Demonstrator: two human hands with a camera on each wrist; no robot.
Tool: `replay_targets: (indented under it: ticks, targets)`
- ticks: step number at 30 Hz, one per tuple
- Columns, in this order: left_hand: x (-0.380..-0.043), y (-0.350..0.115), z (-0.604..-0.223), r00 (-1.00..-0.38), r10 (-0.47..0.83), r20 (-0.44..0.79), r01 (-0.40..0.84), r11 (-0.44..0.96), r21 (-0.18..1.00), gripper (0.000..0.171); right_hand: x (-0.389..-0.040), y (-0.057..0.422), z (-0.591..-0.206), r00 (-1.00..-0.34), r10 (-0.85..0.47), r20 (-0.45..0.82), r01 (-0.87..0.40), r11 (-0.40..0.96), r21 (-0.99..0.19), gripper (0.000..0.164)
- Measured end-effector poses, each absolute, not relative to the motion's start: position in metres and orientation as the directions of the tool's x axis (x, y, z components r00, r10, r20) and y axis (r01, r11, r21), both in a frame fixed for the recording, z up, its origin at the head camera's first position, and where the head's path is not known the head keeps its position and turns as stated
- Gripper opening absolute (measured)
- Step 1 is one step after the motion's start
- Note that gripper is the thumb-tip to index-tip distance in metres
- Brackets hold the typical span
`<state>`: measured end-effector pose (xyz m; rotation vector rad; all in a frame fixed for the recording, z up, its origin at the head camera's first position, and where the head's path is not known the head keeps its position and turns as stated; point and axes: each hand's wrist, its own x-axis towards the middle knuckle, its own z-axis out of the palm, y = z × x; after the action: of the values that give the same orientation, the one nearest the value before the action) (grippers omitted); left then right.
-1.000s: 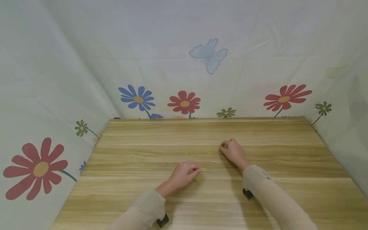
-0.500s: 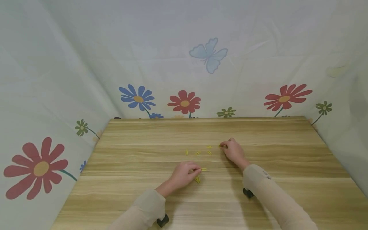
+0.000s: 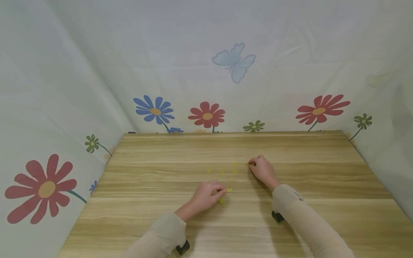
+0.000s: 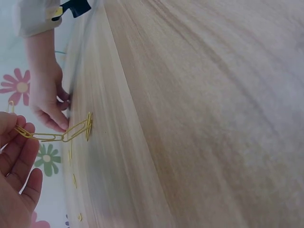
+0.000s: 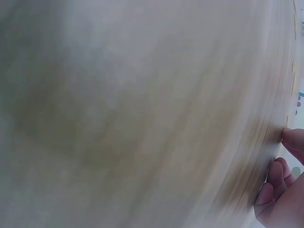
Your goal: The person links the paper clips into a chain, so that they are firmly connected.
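Note:
My left hand (image 3: 206,195) pinches a chain of linked yellow paper clips between thumb and fingers. In the left wrist view the chain (image 4: 52,137) sags away from the fingertips, and one clip (image 4: 11,107) sticks up beyond them. Part of the chain hangs below the hand in the head view. Farther back and to the right, my right hand (image 3: 262,171) has its thumb and index fingertip together at a single yellow paper clip (image 3: 247,165), close to the tabletop. That clip's left end pokes out; the rest is hidden by the fingers.
Several loose yellow paper clips lie on the wooden table (image 3: 155,179) left of my right hand, among them an upright-lying one (image 3: 209,171) and a slanted one (image 3: 235,171). A flower-printed white cloth (image 3: 180,71) rises behind the table and along its sides.
My right fingertips have shifted very slightly to the right at the single paper clip. The left hand with its chain stays in the same place, and the loose clips have not moved.

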<state>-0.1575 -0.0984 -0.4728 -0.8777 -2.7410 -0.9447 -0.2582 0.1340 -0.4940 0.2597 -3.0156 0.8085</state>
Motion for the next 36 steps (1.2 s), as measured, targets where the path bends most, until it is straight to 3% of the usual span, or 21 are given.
replay_targets:
  ticks: [21, 36]
  targets:
    - [-0.157, -0.100, -0.472, -0.829, 0.482, 0.283, 0.554, 0.637, 0.536, 0.017, -0.258, 0.136, -0.496, -0.985, -0.167, 0.046, -0.167, 0.845, -0.508, 0.011]
    - [-0.158, -0.099, -0.470, -0.842, 0.480, 0.245, 0.528, 0.644, 0.553, 0.019, -0.241, 0.135, -0.484, -0.959, -0.262, 0.110, -0.267, 0.697, -0.666, 0.005]
